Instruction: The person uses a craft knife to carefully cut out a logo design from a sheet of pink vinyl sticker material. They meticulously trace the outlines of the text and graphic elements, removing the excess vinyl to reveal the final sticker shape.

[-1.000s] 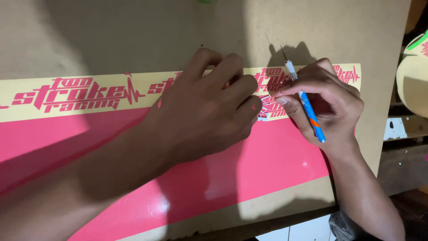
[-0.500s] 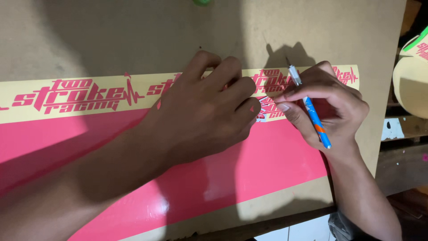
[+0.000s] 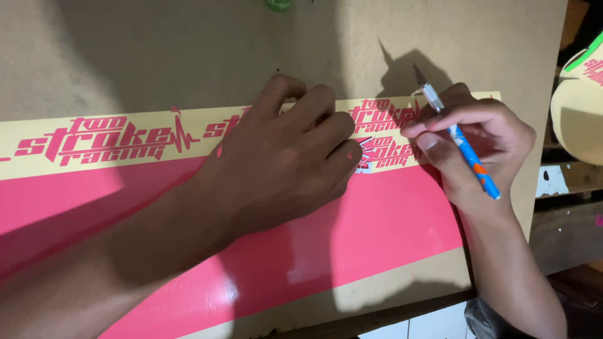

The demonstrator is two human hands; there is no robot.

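While pressing down on the pink vinyl sheet [image 3: 352,232], left hand [image 3: 282,157] curled, fingertips [image 3: 348,150] bunched on the pale backing strip [image 3: 125,135] just beside the half-weeded pink lettering [image 3: 383,150], nothing visibly gripped, though whether a scrap is pinched underneath cannot be told. Right hand [image 3: 477,147] closed around a blue-and-orange craft knife [image 3: 461,141], thumb and forefinger clamped near the white collar, blade tilted up and away above the strip, not touching it. Sheet flat on a brown board [image 3: 157,50], a cream roll [image 3: 578,119] off to the right edge.
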